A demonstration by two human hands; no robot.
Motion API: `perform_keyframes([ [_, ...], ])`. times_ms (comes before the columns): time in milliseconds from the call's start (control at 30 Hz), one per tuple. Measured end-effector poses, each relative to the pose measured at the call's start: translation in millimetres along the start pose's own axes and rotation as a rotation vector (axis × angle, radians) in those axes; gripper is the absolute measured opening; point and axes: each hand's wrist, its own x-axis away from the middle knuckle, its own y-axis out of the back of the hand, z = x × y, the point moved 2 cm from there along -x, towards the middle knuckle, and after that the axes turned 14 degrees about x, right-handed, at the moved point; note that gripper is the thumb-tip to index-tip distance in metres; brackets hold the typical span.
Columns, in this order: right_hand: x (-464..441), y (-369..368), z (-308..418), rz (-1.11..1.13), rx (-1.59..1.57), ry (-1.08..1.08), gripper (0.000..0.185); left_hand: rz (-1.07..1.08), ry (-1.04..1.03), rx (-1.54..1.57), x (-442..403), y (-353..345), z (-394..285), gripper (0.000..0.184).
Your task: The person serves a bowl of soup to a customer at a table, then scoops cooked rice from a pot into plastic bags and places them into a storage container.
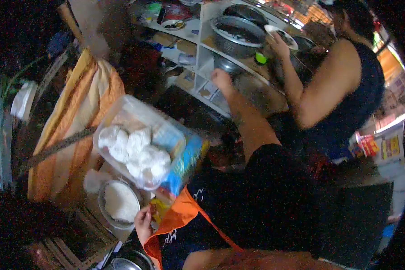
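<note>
My right hand (222, 80) reaches out beside the white shelf (198, 54), its fingers curled in; whether anything is inside is hidden. Low in the view, my left hand (143, 221) is closed at the edge of an orange apron (177, 216), near something yellow (159, 208); what it grips, if anything, cannot be made out. Just left of that hand sits a round metal bowl of white powder or grains (121, 200). Above it is a clear plastic tub (177, 135) with several white, rounded lumps (139, 146) inside, beside a blue printed packet (189, 155).
Another person (346, 85) at the right holds a plate (289, 39) with dark contents. Large metal pots (238, 31) and a green object (260, 58) are on the shelf. Orange striped cloth (76, 121) hangs at left. A shiny metal vessel (123, 264) lies at the bottom.
</note>
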Motion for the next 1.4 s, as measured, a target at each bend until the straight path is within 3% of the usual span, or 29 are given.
perform_keyframes([
  [67,-84,-37,-35,-0.051,0.244,-0.055,0.017,-0.025,0.085,0.13,-10,-10,-2,0.034],
  [133,-132,-21,-35,-0.122,0.349,-0.097,0.023,-0.068,0.214,0.303,-32,-24,-7,0.035],
  [233,-212,-2,-47,-0.34,0.619,-0.06,0.026,-0.089,0.316,0.202,-82,-34,1,0.035],
  [367,-239,-14,-63,-0.248,0.758,-0.177,0.033,-0.131,0.396,0.063,-114,-36,6,0.035],
  [467,-259,-5,-74,-0.099,0.518,-0.298,0.04,-0.154,0.449,0.013,-129,-35,6,0.035],
  [600,-248,28,-88,-0.061,0.657,-0.189,0.038,-0.177,0.499,-0.042,-142,-30,1,0.034],
  [733,-168,129,-100,0.056,1.266,0.021,0.039,-0.201,0.548,-0.089,-151,-40,-11,0.034],
  [833,-90,193,-127,0.368,2.005,0.195,0.041,-0.231,0.583,-0.11,-149,-51,-19,0.034],
  [867,-81,202,-132,0.503,2.111,0.232,0.041,-0.236,0.594,-0.116,-148,-55,-22,0.034],
  [900,-81,204,-135,0.725,2.083,0.217,0.06,-0.242,0.605,-0.126,-149,-59,-25,0.034],
  [933,-79,199,-153,0.725,2.077,0.227,0.06,-0.246,0.613,-0.137,-148,-61,-27,0.034],
  [1000,-80,194,-159,0.143,1.922,0.469,0.042,-0.252,0.628,-0.163,-146,-64,-32,0.034],
  [1033,-68,200,-167,0.328,1.911,0.335,0.04,-0.256,0.637,-0.176,-146,-65,-35,0.034],
  [1067,-65,196,-174,0.326,1.899,0.348,0.04,-0.264,0.643,-0.19,-145,-69,-37,0.034],
  [1133,-62,191,-201,0.395,1.47,0.071,0.04,-0.27,0.658,-0.211,-146,-76,-41,0.034],
  [1167,-60,193,-213,0.228,1.122,0.033,0.039,-0.281,0.671,-0.223,-144,-81,-43,0.034],
  [1400,-93,129,-274,0.229,0.867,0.08,0.037,-0.26,0.694,-0.214,-142,-113,-44,0.034],
])
